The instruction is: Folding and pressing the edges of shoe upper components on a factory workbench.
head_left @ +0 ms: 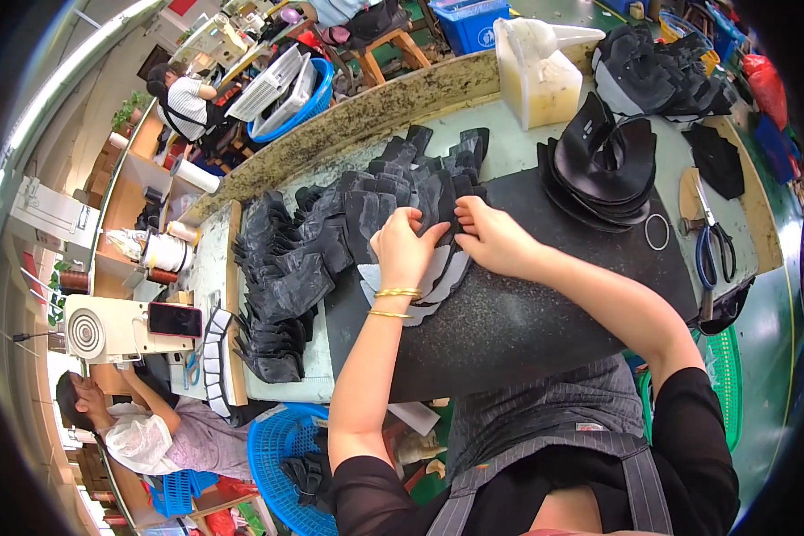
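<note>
My left hand (pixel 406 247) and my right hand (pixel 493 234) are close together over a black work mat (pixel 473 348). Fingers pinched, both hold the edges of a black shoe-upper piece (pixel 444 210), largely hidden behind them. Just below the fingers, several pieces with pale grey backing (pixel 433 281) overlap on the mat. Beyond and to the left of my hands lie overlapping rows of black cut pieces (pixel 286 286) with chalky grey smears. Right of my right hand rests a stack of glossy black U-shaped pieces (pixel 603 170).
A glue container (pixel 538 76) stands at the back beside a raised table edge (pixel 357 116). Blue-handled scissors (pixel 713 241) and a pale ring (pixel 657 232) lie at right. A blue basket (pixel 281 460) is below left; a co-worker (pixel 165 429) sits beyond it.
</note>
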`<state>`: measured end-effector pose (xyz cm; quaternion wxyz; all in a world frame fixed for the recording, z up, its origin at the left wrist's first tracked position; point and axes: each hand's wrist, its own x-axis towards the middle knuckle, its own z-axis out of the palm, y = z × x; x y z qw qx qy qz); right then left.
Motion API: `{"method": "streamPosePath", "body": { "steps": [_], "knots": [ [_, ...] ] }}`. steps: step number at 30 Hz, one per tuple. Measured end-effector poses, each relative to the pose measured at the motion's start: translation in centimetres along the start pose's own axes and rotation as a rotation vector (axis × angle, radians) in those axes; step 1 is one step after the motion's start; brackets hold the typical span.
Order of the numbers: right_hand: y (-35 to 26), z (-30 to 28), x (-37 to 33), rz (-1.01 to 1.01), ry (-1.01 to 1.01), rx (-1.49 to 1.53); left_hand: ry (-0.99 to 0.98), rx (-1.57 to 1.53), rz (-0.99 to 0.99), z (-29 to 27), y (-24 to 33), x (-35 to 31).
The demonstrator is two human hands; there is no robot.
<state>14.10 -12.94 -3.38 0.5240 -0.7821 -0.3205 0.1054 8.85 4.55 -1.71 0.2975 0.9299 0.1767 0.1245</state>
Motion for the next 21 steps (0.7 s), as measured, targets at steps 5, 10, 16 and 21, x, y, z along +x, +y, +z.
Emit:
{"method": "streamPosePath", "body": {
  "steps": [5, 10, 16, 21],
  "knots": [
    [-1.5, 0.7, 0.1, 0.072, 0.083, 0.145, -0.025, -0.054, 0.093, -1.6, 0.3, 0.3],
    [-0.9, -0.4, -0.6, 0.017, -0.064, -0.012, 0.137, -1.275, 0.141, -8.3, -4.4, -2.5],
    [-3.3, -2.0, -2.8, -0.137, -0.278, 0.339, 0.378, -1.084, 0.225, -14.4, -0.7, -9.2],
    [-8.9, -3.2, -9.7, 0.191, -0.328, 0.712, 0.161, -0.692, 0.097, -7.9, 5.1, -11.9]
  ]
}}
